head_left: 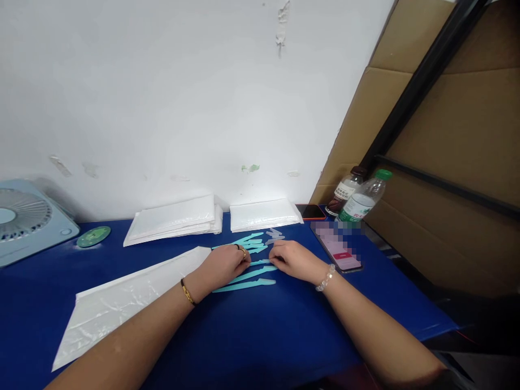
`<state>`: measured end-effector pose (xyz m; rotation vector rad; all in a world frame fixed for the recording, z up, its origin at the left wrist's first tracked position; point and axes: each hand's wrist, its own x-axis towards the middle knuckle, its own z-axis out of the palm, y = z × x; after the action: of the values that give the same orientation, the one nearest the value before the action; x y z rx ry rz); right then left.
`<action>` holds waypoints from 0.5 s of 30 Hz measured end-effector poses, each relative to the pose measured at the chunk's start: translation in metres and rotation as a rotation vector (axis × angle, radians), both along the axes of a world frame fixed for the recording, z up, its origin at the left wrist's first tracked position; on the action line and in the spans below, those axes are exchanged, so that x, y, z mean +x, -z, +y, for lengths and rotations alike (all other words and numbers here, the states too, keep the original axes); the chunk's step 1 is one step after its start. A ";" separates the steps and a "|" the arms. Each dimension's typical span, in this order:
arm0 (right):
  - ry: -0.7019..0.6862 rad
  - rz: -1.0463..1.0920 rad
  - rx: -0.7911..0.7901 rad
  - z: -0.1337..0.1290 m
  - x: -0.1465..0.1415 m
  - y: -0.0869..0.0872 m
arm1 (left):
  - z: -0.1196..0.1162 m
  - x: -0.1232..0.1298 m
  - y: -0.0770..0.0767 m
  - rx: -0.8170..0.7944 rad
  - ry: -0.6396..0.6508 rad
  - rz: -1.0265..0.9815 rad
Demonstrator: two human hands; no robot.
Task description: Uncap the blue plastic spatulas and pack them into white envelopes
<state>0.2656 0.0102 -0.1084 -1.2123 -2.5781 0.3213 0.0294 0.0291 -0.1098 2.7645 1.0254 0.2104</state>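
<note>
Between my two hands lies a thin teal eyebrow razor (260, 262), low over the blue table. My left hand (225, 265) is closed on its handle end. At its other end my right hand (293, 261) pinches the tip; whether a clear cap is in those fingers is hidden. Two more teal razors (248, 285) lie side by side just in front of my hands. Behind them is a loose group of teal razors (254, 242), partly covered by my left hand. Several small clear caps (274, 235) are scattered beyond my right fingertips.
A white padded mailer (117, 300) lies left, under my left forearm's line. Stacks of white mailers (174, 216) rest against the wall. A fan (32, 222) and green disc (93, 236) stand left. Phones (339, 249) and two bottles (363, 197) are right, by cardboard (345, 141).
</note>
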 end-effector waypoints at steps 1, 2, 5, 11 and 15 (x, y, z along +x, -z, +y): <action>-0.016 0.005 -0.003 -0.001 -0.002 0.001 | -0.001 0.001 0.000 -0.007 0.005 -0.004; -0.028 0.007 -0.004 -0.001 -0.005 0.001 | -0.002 0.002 0.000 -0.014 0.009 -0.006; -0.056 0.021 -0.025 -0.003 -0.007 0.000 | -0.005 0.004 0.001 -0.057 0.017 -0.008; 0.091 0.098 -0.022 0.006 0.023 -0.015 | 0.001 0.000 0.002 -0.008 -0.075 -0.058; 0.197 0.053 0.002 0.011 0.045 -0.020 | 0.008 -0.003 0.004 0.135 -0.142 0.015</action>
<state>0.3104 0.0217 -0.0885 -1.4226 -2.3895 0.3041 0.0260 0.0366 -0.1141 2.8163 1.2576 0.2891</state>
